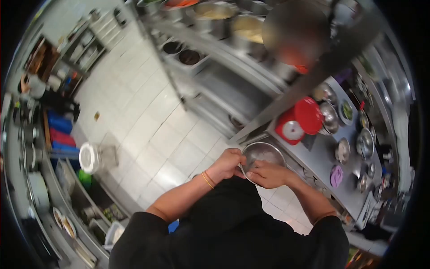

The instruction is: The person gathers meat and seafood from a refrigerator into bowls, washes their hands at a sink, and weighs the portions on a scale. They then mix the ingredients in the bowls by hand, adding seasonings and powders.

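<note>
A round metal bowl is held in front of my body, above the tiled floor. My left hand, with yellow and orange bands at its wrist, is closed on the bowl's left rim. Over the near side of the bowl lies my right hand, its fingers bent inward and pointing left. What those fingers grip, if anything, is hidden. Something pale shows at the bottom of the bowl, too blurred to name.
To the right, a steel counter carries a red scale, several metal bowls and a purple cloth. A steel shelf rack with pots stands ahead. At left are a white bucket and a person.
</note>
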